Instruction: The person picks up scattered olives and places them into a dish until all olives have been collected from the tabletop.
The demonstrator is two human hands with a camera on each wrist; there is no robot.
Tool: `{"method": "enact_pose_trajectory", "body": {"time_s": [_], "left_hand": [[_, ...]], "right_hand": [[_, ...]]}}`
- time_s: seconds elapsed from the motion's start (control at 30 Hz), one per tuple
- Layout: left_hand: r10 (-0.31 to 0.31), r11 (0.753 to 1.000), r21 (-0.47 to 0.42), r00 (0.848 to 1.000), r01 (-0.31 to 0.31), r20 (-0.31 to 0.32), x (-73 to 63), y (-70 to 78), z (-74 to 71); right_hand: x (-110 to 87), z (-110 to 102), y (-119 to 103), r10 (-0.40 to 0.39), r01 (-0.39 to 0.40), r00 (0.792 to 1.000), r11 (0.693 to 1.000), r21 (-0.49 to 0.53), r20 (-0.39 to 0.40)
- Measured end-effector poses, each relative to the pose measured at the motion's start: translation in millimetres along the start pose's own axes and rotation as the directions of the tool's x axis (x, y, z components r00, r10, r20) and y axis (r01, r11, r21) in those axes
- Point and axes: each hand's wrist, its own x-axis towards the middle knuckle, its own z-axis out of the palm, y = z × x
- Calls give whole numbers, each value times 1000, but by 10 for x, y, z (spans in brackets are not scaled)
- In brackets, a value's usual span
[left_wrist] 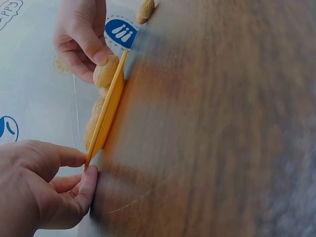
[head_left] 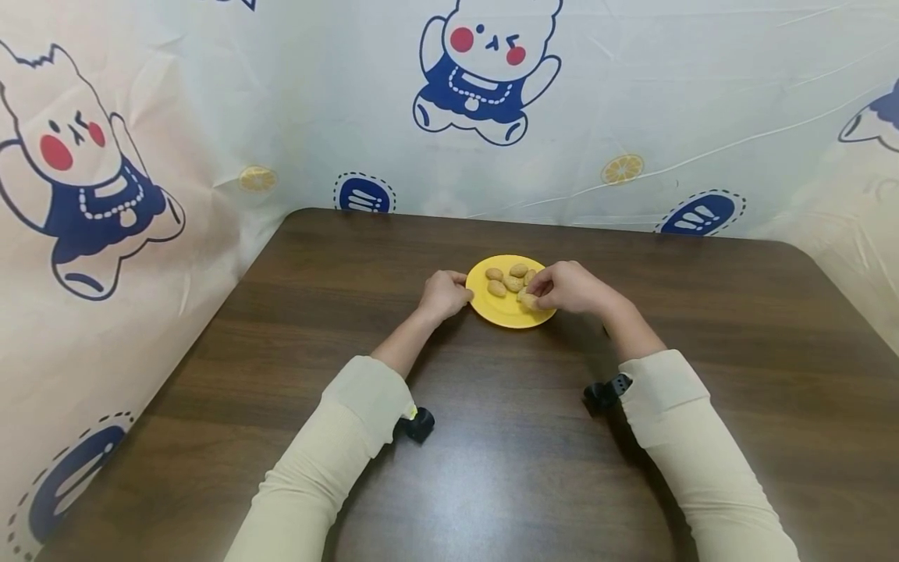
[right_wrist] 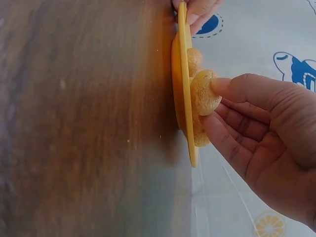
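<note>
A yellow plate [head_left: 502,314] lies on the table with several tan, wrinkled unshelled peanuts [head_left: 496,288] on it. My left hand [head_left: 445,295] pinches the plate's left rim between thumb and fingers, as the left wrist view shows. At the right side of the plate, my right hand [head_left: 572,287] holds one peanut [right_wrist: 206,92] between thumb and fingertips. That peanut is right at the plate's rim, close over the plate's surface. Other peanuts sit behind it, partly hidden in the right wrist view.
Another peanut [left_wrist: 145,11] lies on the table beyond the plate in the left wrist view. The dark brown wooden table [head_left: 485,437] reaches back to a pale curtain [head_left: 316,94] printed with cartoon figures. Black wrist cameras [head_left: 419,425] hang at both cuffs.
</note>
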Motion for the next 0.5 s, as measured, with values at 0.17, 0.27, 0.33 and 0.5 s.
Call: {"method": "enact_pose_trajectory", "body": {"time_s": [0.17, 0.27, 0.33, 0.5], "left_hand": [[3, 1000, -10, 1000, -3, 3, 0, 2, -4], [8, 1000, -9, 1000, -8, 4, 4, -1, -5], [11, 1000, -7, 1000, -11, 5, 6, -4, -5], [3, 1000, -6, 1000, -3, 3, 5, -2, -3]], "right_hand": [[35, -1, 8, 29, -29, 999, 1000, 5, 17], [53, 2, 6, 32, -32, 999, 999, 5, 15], [66, 6, 1, 27, -27, 1000, 1000, -2, 9], [102, 22, -15, 27, -27, 1000, 999, -32, -2]]}}
